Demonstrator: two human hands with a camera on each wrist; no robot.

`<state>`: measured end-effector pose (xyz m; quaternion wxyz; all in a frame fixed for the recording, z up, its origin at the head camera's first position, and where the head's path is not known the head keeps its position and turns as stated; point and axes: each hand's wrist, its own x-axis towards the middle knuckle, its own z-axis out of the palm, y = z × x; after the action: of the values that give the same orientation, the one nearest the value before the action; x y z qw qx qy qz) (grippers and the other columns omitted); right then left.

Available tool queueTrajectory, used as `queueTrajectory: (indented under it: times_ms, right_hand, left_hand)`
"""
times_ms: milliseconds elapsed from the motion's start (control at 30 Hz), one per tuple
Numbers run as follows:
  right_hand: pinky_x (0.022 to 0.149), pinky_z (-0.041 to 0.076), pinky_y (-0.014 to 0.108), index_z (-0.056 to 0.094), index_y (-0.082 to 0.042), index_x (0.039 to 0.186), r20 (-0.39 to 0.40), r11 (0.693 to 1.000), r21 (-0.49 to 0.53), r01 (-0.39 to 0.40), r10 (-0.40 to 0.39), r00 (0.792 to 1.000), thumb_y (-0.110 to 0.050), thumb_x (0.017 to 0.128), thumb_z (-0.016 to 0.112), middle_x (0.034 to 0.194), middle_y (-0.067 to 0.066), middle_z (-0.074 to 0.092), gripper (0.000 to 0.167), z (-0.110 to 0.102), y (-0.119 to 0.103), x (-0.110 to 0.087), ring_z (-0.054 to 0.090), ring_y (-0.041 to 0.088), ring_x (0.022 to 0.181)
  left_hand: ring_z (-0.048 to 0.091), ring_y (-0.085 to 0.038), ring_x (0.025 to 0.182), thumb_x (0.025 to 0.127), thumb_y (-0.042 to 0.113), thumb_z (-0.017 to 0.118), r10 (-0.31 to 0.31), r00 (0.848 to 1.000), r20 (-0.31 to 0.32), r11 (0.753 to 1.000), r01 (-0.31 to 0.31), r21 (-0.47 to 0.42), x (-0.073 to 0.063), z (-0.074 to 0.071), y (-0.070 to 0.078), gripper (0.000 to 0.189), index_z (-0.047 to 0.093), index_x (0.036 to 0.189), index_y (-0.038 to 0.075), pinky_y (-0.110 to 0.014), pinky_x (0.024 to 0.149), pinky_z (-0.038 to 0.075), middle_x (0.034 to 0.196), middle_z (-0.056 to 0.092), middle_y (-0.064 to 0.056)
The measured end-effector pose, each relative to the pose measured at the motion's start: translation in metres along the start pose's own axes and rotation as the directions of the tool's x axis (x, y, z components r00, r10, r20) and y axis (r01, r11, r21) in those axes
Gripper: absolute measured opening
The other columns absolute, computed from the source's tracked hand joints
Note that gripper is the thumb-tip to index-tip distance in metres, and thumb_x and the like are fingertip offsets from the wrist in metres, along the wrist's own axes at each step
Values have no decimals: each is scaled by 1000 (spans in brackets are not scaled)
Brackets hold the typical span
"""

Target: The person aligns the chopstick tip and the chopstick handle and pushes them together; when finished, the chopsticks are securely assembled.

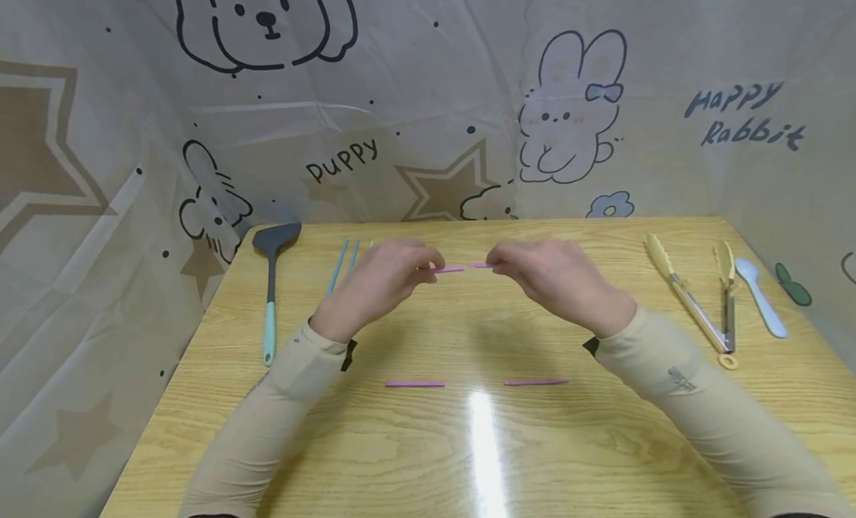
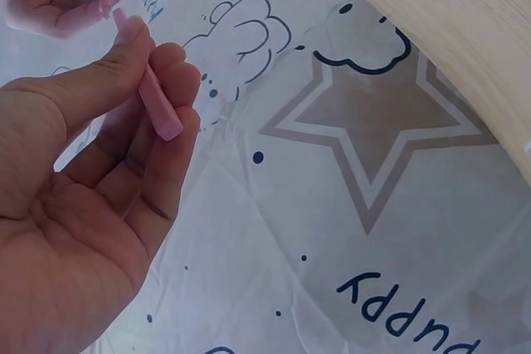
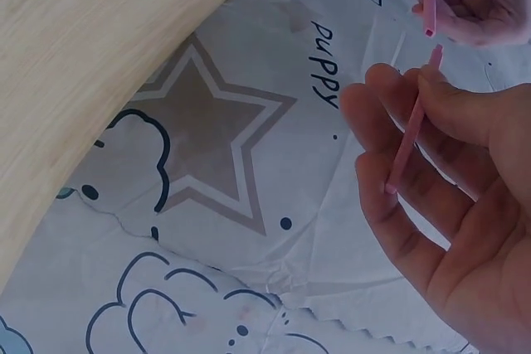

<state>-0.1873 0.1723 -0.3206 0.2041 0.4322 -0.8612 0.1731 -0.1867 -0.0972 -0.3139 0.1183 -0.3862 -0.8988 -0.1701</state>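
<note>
Over the far middle of the table, my left hand [image 1: 391,276] pinches a short pink stick [image 2: 158,101] between thumb and fingers. Its squared end shows in the left wrist view. Facing it, my right hand [image 1: 558,280] pinches a second, slimmer pink stick [image 3: 408,143], with a narrower tip pointing at the left one. A small gap separates the two sticks' ends in the head view. Nearer on the tabletop lie two more pink sticks, a left one [image 1: 414,383] and a right one [image 1: 536,382], roughly in line and apart.
At the left lies a spatula [image 1: 270,280] with a mint handle. Blue chopsticks [image 1: 339,265] are partly hidden behind my left hand. Two pairs of tongs, a longer one [image 1: 689,299] and a shorter one [image 1: 729,295], lie right beside a blue spoon [image 1: 762,299]. A printed curtain [image 1: 414,79] stands behind.
</note>
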Motion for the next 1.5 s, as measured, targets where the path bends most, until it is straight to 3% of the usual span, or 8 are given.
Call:
queueTrajectory:
  times_ms: [500,1500]
  right_hand:
    - [43,44,29,68,-14,96,28,1000,-18,6,-6,1000,-10,90,73,85,-4,71,8,5,-3,0,49,7,51]
    - [46,47,31,71,-15,96,63,999,-33,-11,13,998,-11,90,73,85,-5,72,7,9,-5,1,56,8,55]
  left_hand:
    - [63,-13,75,90,9,73,25,1000,0,1000,-25,-18,1,-1,1,10,75,100,10,-27,62,51,87,68,2]
    - [63,-14,75,90,4,73,42,999,4,999,-42,-11,-2,5,0,11,75,100,9,-28,64,52,87,67,0]
